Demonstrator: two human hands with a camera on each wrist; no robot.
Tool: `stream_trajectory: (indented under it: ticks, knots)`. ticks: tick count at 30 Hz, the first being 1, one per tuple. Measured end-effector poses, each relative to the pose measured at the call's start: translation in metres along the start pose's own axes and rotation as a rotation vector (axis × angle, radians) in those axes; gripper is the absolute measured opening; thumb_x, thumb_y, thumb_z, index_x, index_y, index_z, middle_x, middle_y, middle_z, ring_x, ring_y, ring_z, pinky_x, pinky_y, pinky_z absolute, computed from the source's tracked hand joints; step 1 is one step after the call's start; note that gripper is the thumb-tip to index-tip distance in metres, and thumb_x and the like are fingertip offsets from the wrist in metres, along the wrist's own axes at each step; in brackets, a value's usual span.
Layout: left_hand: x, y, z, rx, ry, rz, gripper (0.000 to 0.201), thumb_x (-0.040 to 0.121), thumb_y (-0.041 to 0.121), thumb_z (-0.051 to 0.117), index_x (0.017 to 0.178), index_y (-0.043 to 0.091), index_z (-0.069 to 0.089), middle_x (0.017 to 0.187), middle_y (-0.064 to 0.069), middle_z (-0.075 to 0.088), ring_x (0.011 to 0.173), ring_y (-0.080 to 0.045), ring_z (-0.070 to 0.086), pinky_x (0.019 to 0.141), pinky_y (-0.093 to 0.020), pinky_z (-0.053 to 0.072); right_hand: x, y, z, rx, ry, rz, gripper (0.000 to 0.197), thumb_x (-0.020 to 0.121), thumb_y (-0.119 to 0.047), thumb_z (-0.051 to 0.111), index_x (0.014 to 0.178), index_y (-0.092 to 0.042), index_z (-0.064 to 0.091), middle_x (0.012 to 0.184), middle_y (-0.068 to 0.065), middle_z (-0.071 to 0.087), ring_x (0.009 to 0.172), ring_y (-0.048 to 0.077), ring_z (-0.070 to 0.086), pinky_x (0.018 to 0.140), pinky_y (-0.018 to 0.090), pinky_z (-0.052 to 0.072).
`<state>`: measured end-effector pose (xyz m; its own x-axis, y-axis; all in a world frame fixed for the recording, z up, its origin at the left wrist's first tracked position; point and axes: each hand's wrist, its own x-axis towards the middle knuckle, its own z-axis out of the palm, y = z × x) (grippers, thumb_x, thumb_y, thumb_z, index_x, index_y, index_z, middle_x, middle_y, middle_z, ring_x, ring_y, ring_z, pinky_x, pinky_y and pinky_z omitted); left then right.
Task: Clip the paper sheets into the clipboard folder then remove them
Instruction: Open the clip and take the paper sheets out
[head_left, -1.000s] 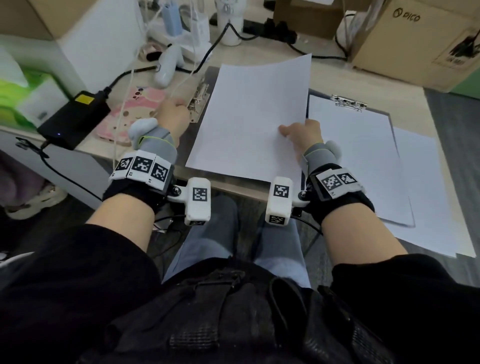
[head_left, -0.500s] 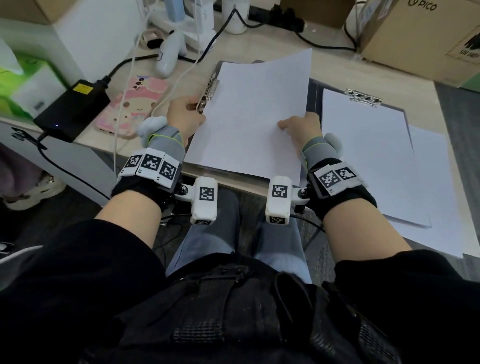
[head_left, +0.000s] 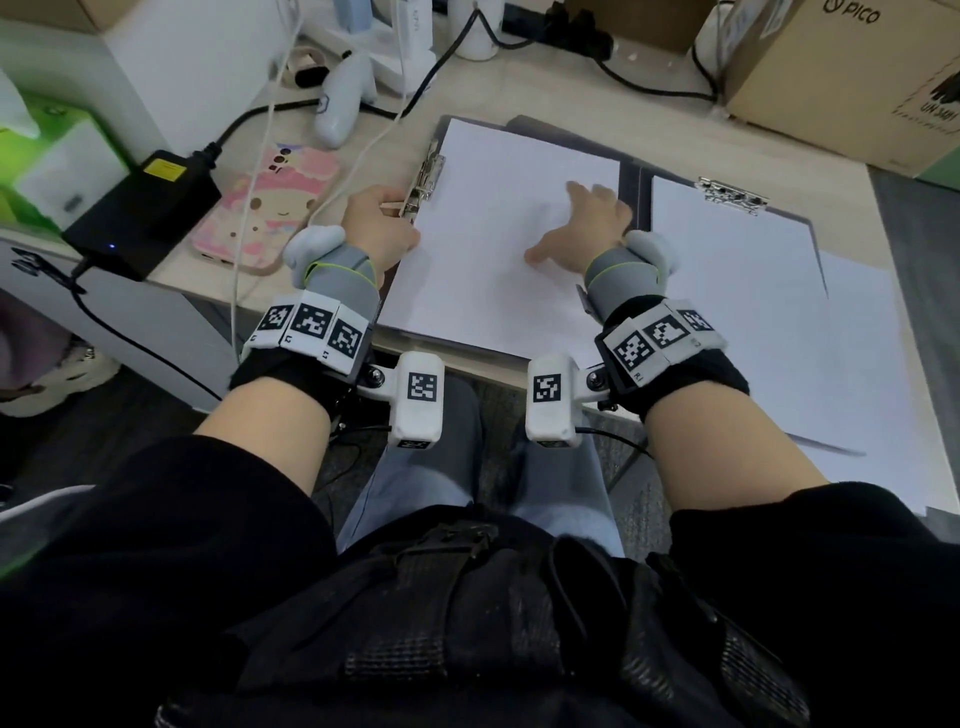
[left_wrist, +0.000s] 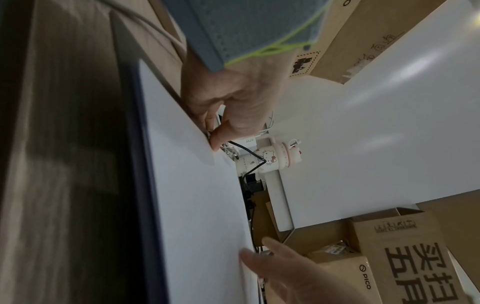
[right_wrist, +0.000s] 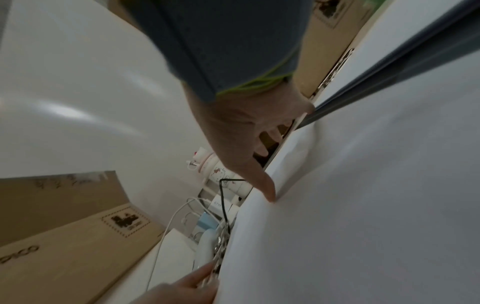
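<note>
Clipping step, by my reading; left hand (head_left: 382, 223) pinches the side clip (head_left: 427, 179) at centre frame, fingers curled on its lever; right hand (head_left: 587, 228), fingers spread, presses the paper sheet (head_left: 498, 270) flat on the folder's left panel (head_left: 631, 182); sheet's long axis runs lower-left to upper-right, one long edge at the clip; next: release lever onto that edge without shifting the paper.

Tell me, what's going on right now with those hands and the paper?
Left hand pinching the metal clip. Right hand open, flat on the paper sheet. Nothing blocking.
</note>
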<state>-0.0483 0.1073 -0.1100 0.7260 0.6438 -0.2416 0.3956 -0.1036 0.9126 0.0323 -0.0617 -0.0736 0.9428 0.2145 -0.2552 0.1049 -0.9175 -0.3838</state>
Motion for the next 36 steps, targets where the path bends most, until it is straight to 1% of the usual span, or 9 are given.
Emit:
stream_trajectory:
  ticks: [5,9,14,17,20,24,28,32,36]
  knots:
    - [0.006,0.001,-0.003,0.051,-0.087,0.007,0.052,0.080,-0.008,0.054,0.130,0.008,0.051,0.119,-0.015,0.061,0.093,-0.018,0.053,0.064,-0.017,0.046,0.005,-0.027,0.011,-0.102,-0.172,-0.137,0.082,0.086,-0.028,0.060,0.151,-0.028,0.010,0.161,0.001,-0.001,0.148,0.033,-0.005,0.119,0.044,0.014]
    - [0.017,0.008,-0.010,0.126,-0.191,-0.003,0.060,0.081,-0.011,0.055,0.136,0.010,0.044,0.110,-0.009,0.059,0.095,-0.014,0.051,0.044,-0.010,0.042,0.012,-0.045,0.017,-0.148,-0.268,-0.187,0.081,0.086,-0.037,0.058,0.151,-0.034,0.011,0.161,0.001,-0.010,0.146,0.039,-0.016,0.119,0.047,0.005]
    - [0.034,0.014,-0.015,0.134,-0.307,-0.032,0.073,0.071,-0.017,0.058,0.135,0.016,0.046,0.119,-0.010,0.061,0.094,-0.021,0.055,0.062,-0.025,0.046,0.017,-0.053,0.019,-0.130,-0.336,-0.161,0.083,0.084,-0.039,0.059,0.149,-0.043,0.007,0.159,0.002,-0.020,0.141,0.044,-0.026,0.118,0.049,-0.006]
    - [0.040,0.020,-0.013,0.080,-0.383,-0.032,0.071,0.070,-0.020,0.053,0.131,0.017,0.047,0.107,-0.007,0.061,0.077,-0.020,0.057,0.051,-0.019,0.046,0.016,-0.050,0.017,-0.111,-0.367,-0.182,0.073,0.086,-0.034,0.056,0.148,-0.042,0.016,0.159,-0.001,-0.020,0.141,0.040,-0.030,0.118,0.050,-0.010]
    - [0.048,0.025,-0.009,-0.005,-0.387,-0.043,0.065,0.073,-0.008,0.058,0.129,0.022,0.046,0.110,-0.001,0.064,0.085,-0.017,0.060,0.054,-0.021,0.046,0.017,-0.049,0.017,-0.061,-0.376,-0.166,0.076,0.085,-0.035,0.056,0.147,-0.046,0.014,0.159,-0.003,-0.021,0.140,0.040,-0.031,0.117,0.050,-0.009]
    - [0.049,0.026,-0.007,-0.141,-0.371,-0.109,0.040,0.083,0.027,0.063,0.120,0.028,0.049,0.086,0.008,0.061,0.065,-0.007,0.059,0.052,-0.017,0.047,0.014,-0.051,0.016,-0.042,-0.387,-0.162,0.074,0.086,-0.035,0.056,0.147,-0.046,0.015,0.158,-0.001,-0.022,0.139,0.040,-0.033,0.117,0.050,-0.012]
    - [0.048,0.029,-0.005,-0.136,-0.396,-0.133,0.054,0.085,0.057,0.050,0.130,0.026,0.047,0.096,0.010,0.064,0.065,-0.004,0.064,0.050,-0.016,0.048,0.008,-0.052,0.014,-0.019,-0.382,-0.174,0.074,0.086,-0.031,0.056,0.147,-0.043,0.016,0.159,-0.001,-0.021,0.140,0.036,-0.033,0.119,0.050,-0.012]
    - [0.048,0.036,-0.003,-0.155,-0.416,-0.145,0.051,0.090,0.064,0.030,0.104,0.026,0.062,0.096,0.007,0.064,0.077,-0.010,0.060,0.058,-0.021,0.046,-0.001,-0.051,0.006,-0.027,-0.389,-0.208,0.061,0.091,-0.026,0.053,0.147,-0.029,0.029,0.160,-0.004,-0.014,0.143,0.029,-0.029,0.119,0.049,-0.012]
    - [0.048,0.031,-0.004,-0.262,-0.345,-0.156,0.051,0.095,0.057,0.026,0.078,0.023,0.061,0.066,0.008,0.056,0.058,-0.009,0.052,0.054,-0.018,0.044,0.003,-0.049,0.009,-0.015,-0.378,-0.203,0.065,0.090,-0.027,0.054,0.148,-0.032,0.026,0.160,-0.005,-0.014,0.144,0.030,-0.028,0.119,0.050,-0.012]
